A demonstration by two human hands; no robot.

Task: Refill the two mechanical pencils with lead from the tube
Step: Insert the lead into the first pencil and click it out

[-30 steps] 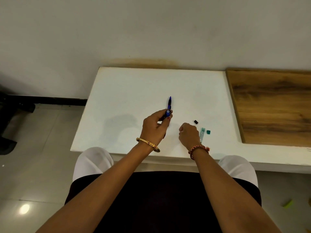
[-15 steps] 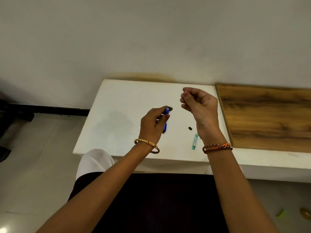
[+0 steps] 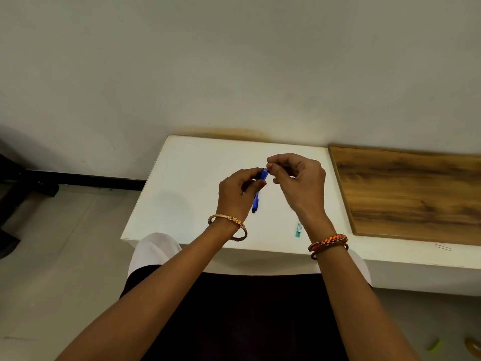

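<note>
Soft, even indoor light fills the frame, moderately bright. The flat white tabletop [image 3: 197,173] is the brightest area, near overexposed, carrying a faint grey shadow at centre left. The plain pale wall [image 3: 234,61] dims toward the upper corners. Wide-angle distortion bows straight edges near the borders; fine detail is slightly soft.

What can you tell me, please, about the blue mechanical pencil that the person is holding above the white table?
The blue mechanical pencil looks like glossy plastic, with a dark tip pointing down toward the person. It is held off the white table, tilted, its open top end uppermost. The left hand grips its barrel, hiding the middle part. The right hand has its pinched fingertips at the top end; whether they hold a lead is too small to tell.
</note>
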